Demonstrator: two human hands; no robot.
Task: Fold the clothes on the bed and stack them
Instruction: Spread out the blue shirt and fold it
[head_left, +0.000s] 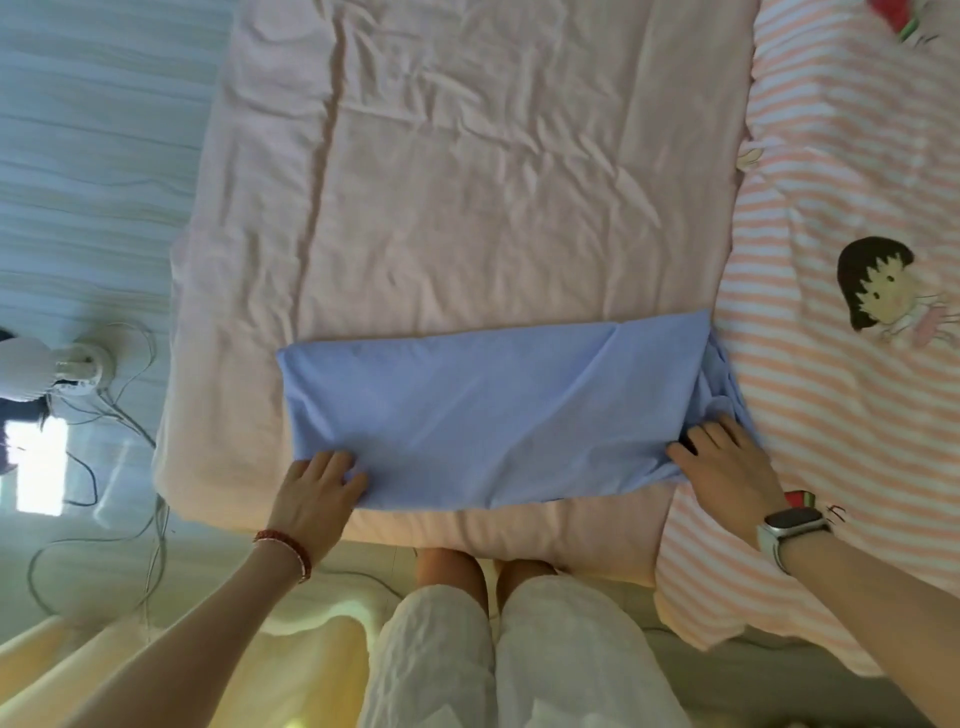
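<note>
A light blue garment (493, 410) lies folded into a long band across the near part of the pink bed (467, 182). My left hand (317, 493) grips its near left corner, fingers curled over the cloth edge. My right hand (727, 467), with a watch on the wrist, holds the bunched right end of the garment, where loose folds stick out toward the striped quilt. The thumb of that hand is tucked under the fabric.
A pink-and-white striped quilt (831, 415) with cartoon prints covers the bed's right side. A white fan (31, 369) with trailing cables (130, 415) stands on the floor at the left. My legs in white shorts (519, 649) press against the bed's near edge.
</note>
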